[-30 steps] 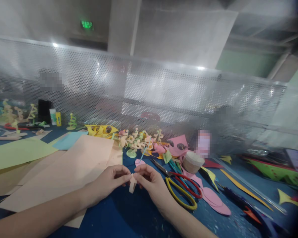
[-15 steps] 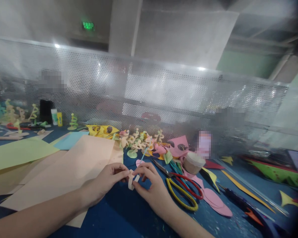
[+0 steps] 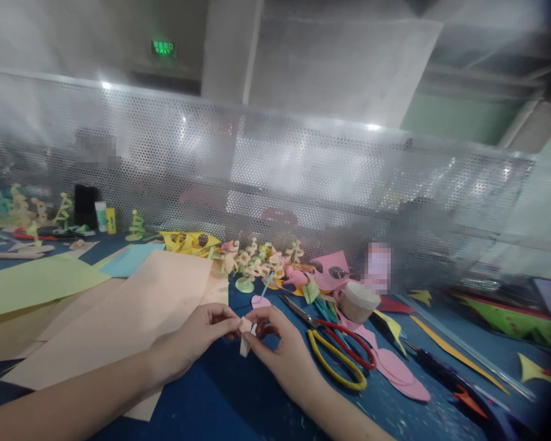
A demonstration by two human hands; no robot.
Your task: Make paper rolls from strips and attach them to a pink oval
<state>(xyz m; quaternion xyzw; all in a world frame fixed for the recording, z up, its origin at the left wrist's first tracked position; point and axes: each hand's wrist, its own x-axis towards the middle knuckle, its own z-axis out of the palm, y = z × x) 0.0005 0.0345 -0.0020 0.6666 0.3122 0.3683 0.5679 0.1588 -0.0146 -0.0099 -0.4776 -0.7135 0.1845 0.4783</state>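
Pretty dim tbh, greyish up top w/ a green glow off the exit sign [image 3: 163, 48]. Glare spots all over the perforated screen [image 3: 312, 165], bg kinda hazy. Soft shadow on the blue tabletop [image 3: 232, 398] below the right hand [image 3: 278, 340]. Wide-angle stretch, R edge dark + blurry, few pixelated patches.

Just below the left hand [image 3: 204, 334] and right hand [image 3: 282, 343] I can see open blue table [image 3: 215, 398], room for either to come straight down. A low sweep rightward would meet the scissors [image 3: 313, 322], then flat pink ovals [image 3: 397, 370]. Straight ahead, curly paper ornaments [image 3: 254, 267] and a tub [image 3: 358, 304] crowd the way, with a perforated screen [image 3: 202, 159] behind. Leftward, low paper sheets [image 3: 119, 312] leave space to pass above.
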